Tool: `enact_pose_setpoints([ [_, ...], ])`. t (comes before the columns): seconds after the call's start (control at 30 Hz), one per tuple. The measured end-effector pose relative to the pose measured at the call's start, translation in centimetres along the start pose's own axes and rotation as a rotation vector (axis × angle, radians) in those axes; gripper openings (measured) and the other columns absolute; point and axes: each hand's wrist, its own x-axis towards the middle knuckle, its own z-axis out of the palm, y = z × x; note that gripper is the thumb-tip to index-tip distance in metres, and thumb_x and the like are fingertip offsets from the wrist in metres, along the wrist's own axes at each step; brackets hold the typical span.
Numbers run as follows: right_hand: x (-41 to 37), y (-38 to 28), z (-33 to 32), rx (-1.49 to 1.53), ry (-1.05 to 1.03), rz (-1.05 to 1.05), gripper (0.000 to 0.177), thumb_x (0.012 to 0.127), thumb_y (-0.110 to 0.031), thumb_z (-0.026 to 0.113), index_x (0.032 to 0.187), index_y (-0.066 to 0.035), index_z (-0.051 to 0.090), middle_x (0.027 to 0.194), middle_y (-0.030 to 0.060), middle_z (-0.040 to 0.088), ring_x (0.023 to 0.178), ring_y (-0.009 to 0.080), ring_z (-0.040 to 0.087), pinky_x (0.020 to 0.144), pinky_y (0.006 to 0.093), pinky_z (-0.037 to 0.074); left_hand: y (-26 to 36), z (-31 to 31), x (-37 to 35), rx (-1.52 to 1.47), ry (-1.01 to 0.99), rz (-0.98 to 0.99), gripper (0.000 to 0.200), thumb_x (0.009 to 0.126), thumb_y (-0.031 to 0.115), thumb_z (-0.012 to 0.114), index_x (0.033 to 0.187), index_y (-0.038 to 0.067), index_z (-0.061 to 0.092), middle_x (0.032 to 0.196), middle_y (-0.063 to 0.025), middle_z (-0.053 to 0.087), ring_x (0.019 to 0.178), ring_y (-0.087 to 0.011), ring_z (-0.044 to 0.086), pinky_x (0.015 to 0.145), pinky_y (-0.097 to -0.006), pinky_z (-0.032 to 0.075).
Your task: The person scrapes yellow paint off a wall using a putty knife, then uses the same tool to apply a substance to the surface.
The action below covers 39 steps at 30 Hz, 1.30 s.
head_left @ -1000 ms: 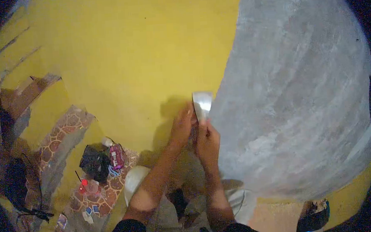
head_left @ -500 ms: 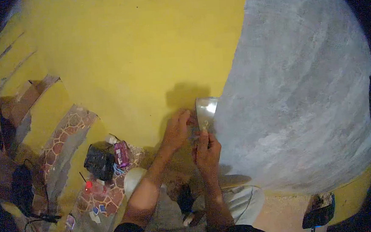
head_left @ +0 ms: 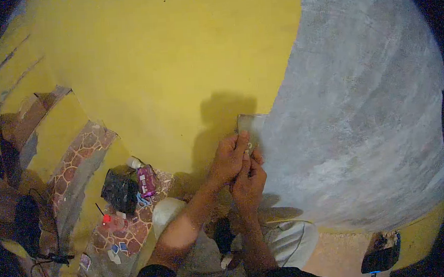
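Observation:
A flat metal scraper (head_left: 257, 121) with a straight, wide top edge stands in front of the wall, just where yellow meets grey. My left hand (head_left: 228, 158) is closed on its left side, thumb over the plate. My right hand (head_left: 249, 185) pinches its lower part, right below the left. The two hands touch or nearly touch. Whatever handle the scraper has is hidden behind my fingers.
The wall is yellow paint (head_left: 141, 67) on the left and grey, streaky surface (head_left: 352, 105) on the right. Stone-patterned steps at lower left hold a black plastic bag (head_left: 120, 189), a purple packet (head_left: 146, 180) and a red-capped bottle (head_left: 114, 223). A dark object (head_left: 381, 253) lies lower right.
My left hand has moved right and onto the scraper's plate, beside the right hand. The scraper has shifted slightly right, and its bright reflection is gone.

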Motion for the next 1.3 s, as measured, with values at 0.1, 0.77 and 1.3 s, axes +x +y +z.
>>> enact_pose_setpoints([
  [0.1,-0.1,-2.5,0.9,0.255,0.018,0.045,0.039,0.11,-0.029,0.049,0.104,0.005,0.067,0.083,0.0076,0.067,0.071,0.014,0.062,0.065,0.0303,0.051,-1.7,-1.0,1.2,0.299,0.095,0.14,0.058,0.109,0.046,0.045,0.082,0.0,0.066,0.069,-0.0061,0.067,0.061,-0.0152,0.063,0.059,-0.0326,0.052],
  [0.77,-0.9,-0.3,0.5,-0.052,0.042,-0.011,0.043,0.108,-0.028,0.05,0.113,0.012,0.066,0.12,0.0242,0.067,0.115,0.0286,0.062,0.096,0.039,0.05,-1.1,-0.9,-0.2,0.267,0.082,0.137,0.052,0.11,0.044,0.045,0.09,0.001,0.065,0.072,-0.0068,0.068,0.064,-0.0151,0.064,0.062,-0.0322,0.053],
  [1.3,-0.5,-0.8,2.5,0.118,0.025,-0.057,0.033,0.11,-0.023,0.046,0.115,0.005,0.063,0.109,0.0091,0.067,0.089,0.0172,0.065,0.078,0.0327,0.054,0.3,-2.1,1.7,0.68,0.198,0.183,0.058,0.107,0.047,0.048,0.082,-0.003,0.066,0.068,-0.0089,0.068,0.06,-0.0177,0.061,0.058,-0.0389,0.05],
])
